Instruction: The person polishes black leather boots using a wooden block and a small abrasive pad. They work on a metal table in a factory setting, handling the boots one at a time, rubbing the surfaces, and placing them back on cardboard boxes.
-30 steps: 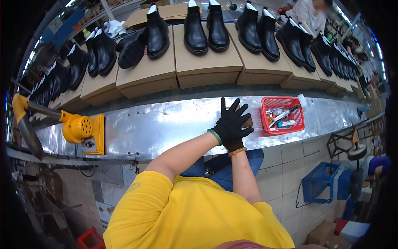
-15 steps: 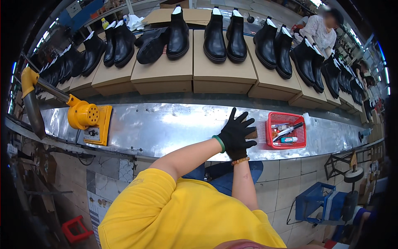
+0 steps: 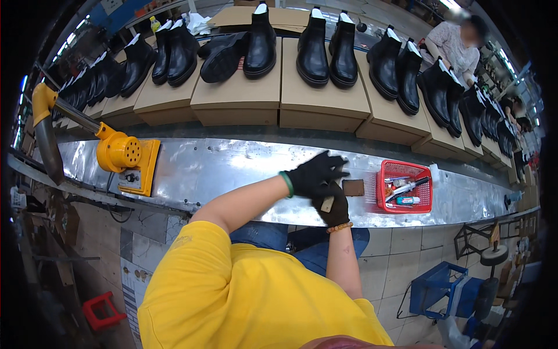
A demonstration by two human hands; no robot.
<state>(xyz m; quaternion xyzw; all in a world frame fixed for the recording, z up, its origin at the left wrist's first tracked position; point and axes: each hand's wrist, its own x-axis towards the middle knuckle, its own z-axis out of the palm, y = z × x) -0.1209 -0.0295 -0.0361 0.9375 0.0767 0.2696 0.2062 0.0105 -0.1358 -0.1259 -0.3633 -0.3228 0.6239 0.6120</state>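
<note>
Brush with a dark block head and pale wooden handle sits in the gloved right hand, whose fingers wrap the handle, over the shiny metal bench. Crossing above it, the gloved left hand spreads open, holding nothing as far as the view shows. Just beside the brush stands a red basket. Beyond, black boots line cardboard boxes.
</note>
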